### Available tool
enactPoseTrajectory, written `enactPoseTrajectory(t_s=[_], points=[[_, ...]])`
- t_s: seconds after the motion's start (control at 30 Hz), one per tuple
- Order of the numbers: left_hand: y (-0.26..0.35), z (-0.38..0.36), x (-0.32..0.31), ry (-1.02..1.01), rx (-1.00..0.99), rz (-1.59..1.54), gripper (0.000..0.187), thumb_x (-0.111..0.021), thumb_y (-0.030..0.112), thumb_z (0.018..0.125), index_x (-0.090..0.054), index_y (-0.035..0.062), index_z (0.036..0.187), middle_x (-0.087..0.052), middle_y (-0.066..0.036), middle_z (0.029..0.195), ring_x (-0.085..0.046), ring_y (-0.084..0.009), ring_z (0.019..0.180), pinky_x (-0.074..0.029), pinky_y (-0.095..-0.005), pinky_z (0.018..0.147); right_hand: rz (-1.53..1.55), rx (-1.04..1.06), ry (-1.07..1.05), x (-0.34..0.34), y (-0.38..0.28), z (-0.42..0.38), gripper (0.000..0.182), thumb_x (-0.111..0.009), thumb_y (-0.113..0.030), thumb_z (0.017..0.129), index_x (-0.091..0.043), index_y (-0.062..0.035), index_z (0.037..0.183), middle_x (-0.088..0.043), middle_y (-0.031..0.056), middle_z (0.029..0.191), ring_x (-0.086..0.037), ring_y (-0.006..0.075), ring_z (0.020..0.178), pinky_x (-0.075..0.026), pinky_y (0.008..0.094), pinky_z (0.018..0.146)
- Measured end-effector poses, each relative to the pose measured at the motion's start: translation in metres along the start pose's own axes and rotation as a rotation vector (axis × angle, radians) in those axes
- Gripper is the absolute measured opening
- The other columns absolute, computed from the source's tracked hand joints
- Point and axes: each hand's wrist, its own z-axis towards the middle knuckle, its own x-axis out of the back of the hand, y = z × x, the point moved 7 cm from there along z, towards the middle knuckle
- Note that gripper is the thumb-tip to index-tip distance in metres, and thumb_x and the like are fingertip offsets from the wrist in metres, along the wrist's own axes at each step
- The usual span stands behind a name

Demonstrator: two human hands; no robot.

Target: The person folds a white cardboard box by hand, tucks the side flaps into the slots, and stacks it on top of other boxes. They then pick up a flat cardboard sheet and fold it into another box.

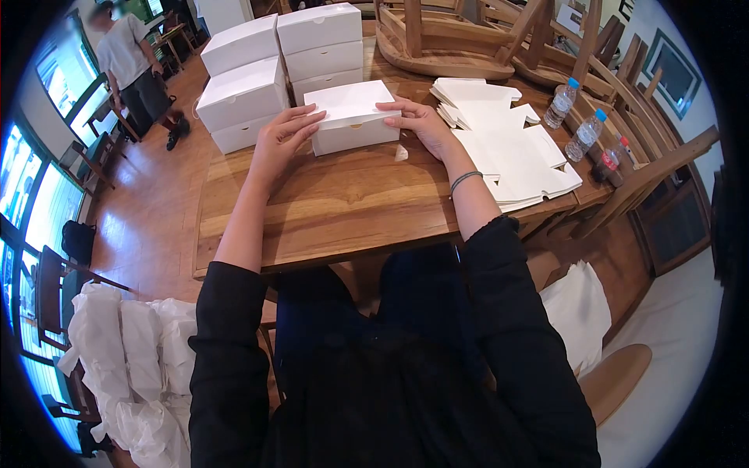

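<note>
A closed white cardboard box (353, 117) sits on the wooden table (343, 210) in front of me. My left hand (282, 139) presses against the box's left end, fingers resting on its lid edge. My right hand (421, 121) holds the box's right end, fingertips on the lid. A grey band circles my right wrist. Behind the box stand stacks of finished white boxes (265, 70). To the right lies a pile of flat, unfolded box blanks (511, 148).
Two water bottles (573, 117) and a small red-capped bottle (610, 158) stand at the table's right edge. Upturned wooden chairs (468, 39) rest on the far side. White bags (133, 351) lie at my left. A person (133, 62) stands far left.
</note>
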Motion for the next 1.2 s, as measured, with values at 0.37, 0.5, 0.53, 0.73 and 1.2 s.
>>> enactPoseTrajectory(t_s=[0.37, 0.5, 0.53, 0.73, 1.2], points=[[-0.005, -0.001, -0.002, 0.000, 0.013, 0.006, 0.025, -0.072, 0.020, 0.100, -0.079, 0.0163, 0.123, -0.072, -0.009, 0.132, -0.068, -0.0216, 0.120, -0.053, -0.0346, 0.104, -0.010, -0.015, -0.013, 0.001, 0.004, 0.002, 0.034, -0.083, -0.020, 0.089, -0.079, -0.0171, 0.123, -0.042, 0.0150, 0.165, -0.050, 0.0204, 0.144, -0.038, 0.0324, 0.118], [-0.003, -0.001, -0.002, -0.003, 0.015, 0.007, 0.025, -0.071, 0.019, 0.100, -0.079, 0.0145, 0.123, -0.072, -0.009, 0.132, -0.068, -0.0213, 0.121, -0.052, -0.0340, 0.105, 0.003, -0.018, -0.016, 0.003, 0.008, 0.006, 0.034, -0.087, -0.022, 0.085, -0.082, -0.0205, 0.118, -0.036, 0.0175, 0.169, -0.049, 0.0250, 0.146, -0.037, 0.0333, 0.118], [-0.004, 0.000, -0.003, -0.014, 0.020, 0.010, 0.025, -0.070, 0.019, 0.101, -0.079, 0.0130, 0.124, -0.071, -0.009, 0.133, -0.066, -0.0209, 0.122, -0.051, -0.0339, 0.106, 0.011, -0.030, -0.018, 0.003, 0.009, 0.005, 0.033, -0.087, -0.022, 0.086, -0.082, -0.0202, 0.119, -0.038, 0.0176, 0.168, -0.050, 0.0246, 0.145, -0.037, 0.0330, 0.117], [-0.005, -0.001, -0.003, 0.000, -0.016, 0.008, 0.025, -0.075, 0.019, 0.096, -0.081, 0.0154, 0.121, -0.073, -0.009, 0.131, -0.069, -0.0212, 0.119, -0.054, -0.0342, 0.102, 0.019, -0.033, -0.005, -0.002, -0.002, -0.002, 0.031, -0.085, -0.020, 0.088, -0.082, -0.0181, 0.118, -0.047, 0.0146, 0.163, -0.055, 0.0214, 0.138, -0.040, 0.0316, 0.114], [0.001, -0.001, -0.005, 0.031, -0.021, 0.043, 0.022, -0.078, 0.016, 0.094, -0.082, 0.0132, 0.115, -0.074, -0.008, 0.125, -0.071, -0.0206, 0.115, -0.056, -0.0339, 0.099, 0.005, -0.039, 0.010, 0.000, 0.004, 0.002, 0.027, -0.086, -0.023, 0.087, -0.083, -0.0177, 0.113, -0.062, 0.0087, 0.149, -0.060, 0.0195, 0.130, -0.042, 0.0315, 0.112]])
